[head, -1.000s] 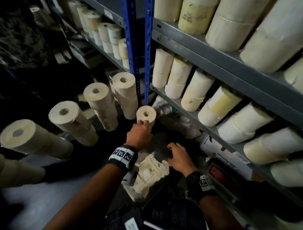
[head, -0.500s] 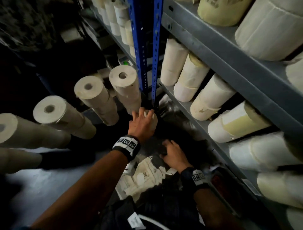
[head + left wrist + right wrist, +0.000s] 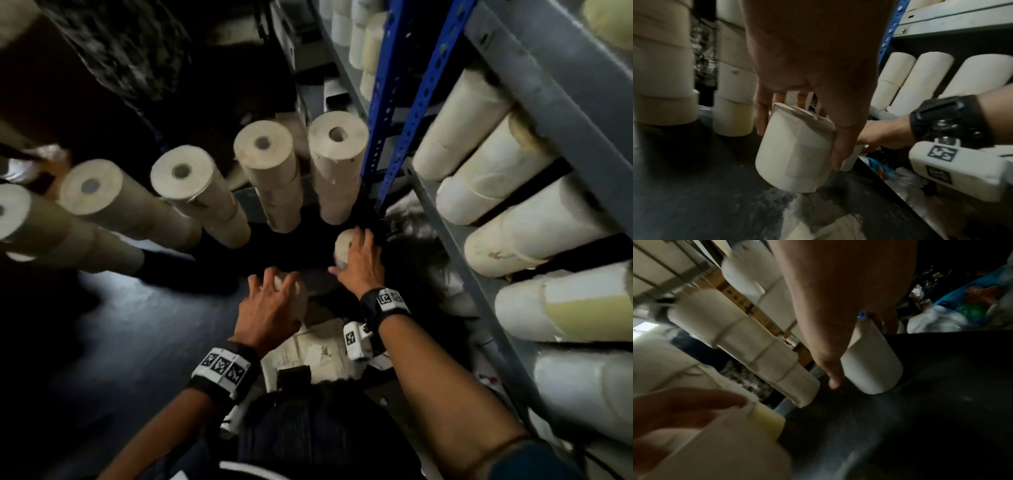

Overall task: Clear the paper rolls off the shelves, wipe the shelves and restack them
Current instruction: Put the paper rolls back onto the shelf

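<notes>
1. Paper, off-white and tightly wound, makes up every roll in view. We judge the short rolls light, stiff along the axis, and apt to dent or unwind at the loose outer wrap.

2. Our left hand (image 3: 797,68) grips a short paper roll (image 3: 795,152) from above, fingers curled over its top rim and thumb down the near side. It hangs tilted just above the dark floor (image 3: 102,342), with its long axis leaning off upright and its cored end under the palm.

3. Our right hand (image 3: 359,263) rests on a second short roll (image 3: 343,245) beside the foot of the blue upright (image 3: 376,113). In the right wrist view the fingers curl over its top edge and the thumb lies down its side. That roll stands on the floor, axis near upright.

4. Tall stacks of rolls (image 3: 267,178) stand on end on the floor to the left, cores facing up. Further rolls (image 3: 507,178) lie on the grey shelves (image 3: 534,89), their axes running front to back.

5. We judge the best hold to be across the top rim, with the thumb opposed on the wall. A pinch on the outer wrap could peel it.

6. Crumpled wrappers and bags (image 3: 322,349) lie near the lowest shelf.
</notes>
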